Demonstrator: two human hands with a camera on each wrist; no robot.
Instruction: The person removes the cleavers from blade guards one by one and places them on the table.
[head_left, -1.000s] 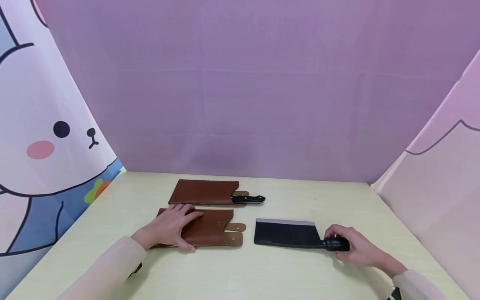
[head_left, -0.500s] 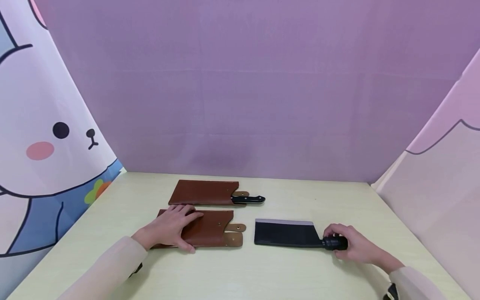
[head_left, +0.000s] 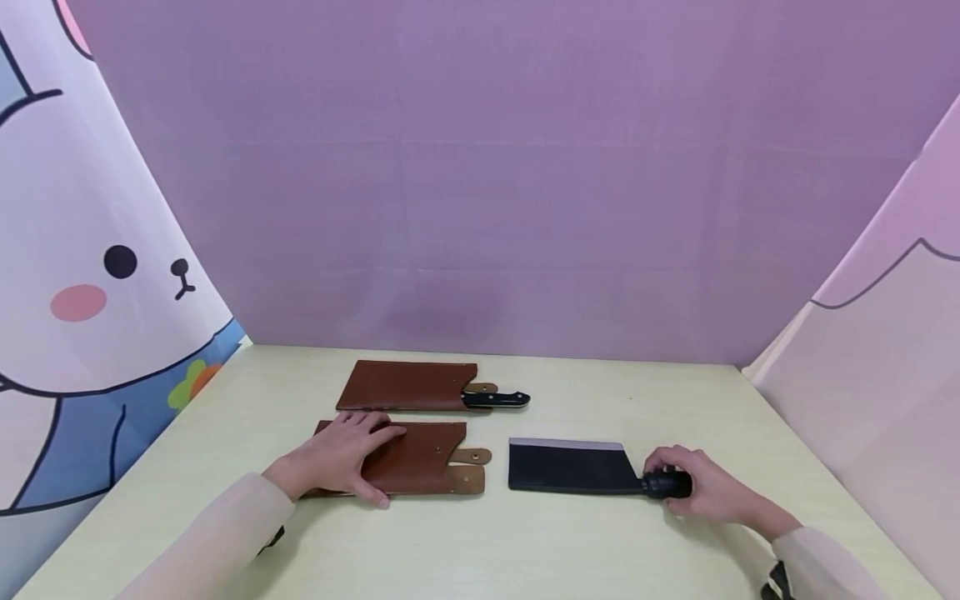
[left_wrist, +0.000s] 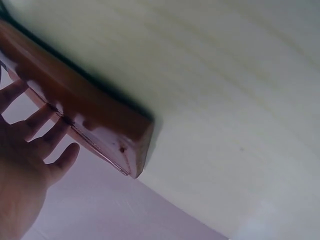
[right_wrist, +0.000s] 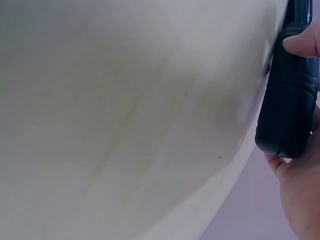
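My left hand (head_left: 345, 454) rests with spread fingers on the near brown leather knife sheath (head_left: 423, 458), covering its closed left end. At the sheath's right side, its mouth and two tan snap straps point toward the cleaver (head_left: 573, 467). That cleaver has a broad black blade with a pale upper edge, lying level just right of the straps. My right hand (head_left: 708, 487) grips its black handle (right_wrist: 287, 95), thumb along the top in the right wrist view. In the left wrist view, my left fingers (left_wrist: 55, 135) reach the edge of the brown sheath (left_wrist: 80, 95).
Behind the near sheath lies a second brown sheath (head_left: 408, 385), with a black-handled knife (head_left: 498, 400) sticking out of its mouth. The pale wooden table (head_left: 600, 550) ends at a purple backdrop (head_left: 480, 183), with a cartoon-printed sheet (head_left: 97, 200) on the left.
My right hand has drawn the cleaver slightly to the left, toward the near sheath. The left hand and both sheaths stay where they were.
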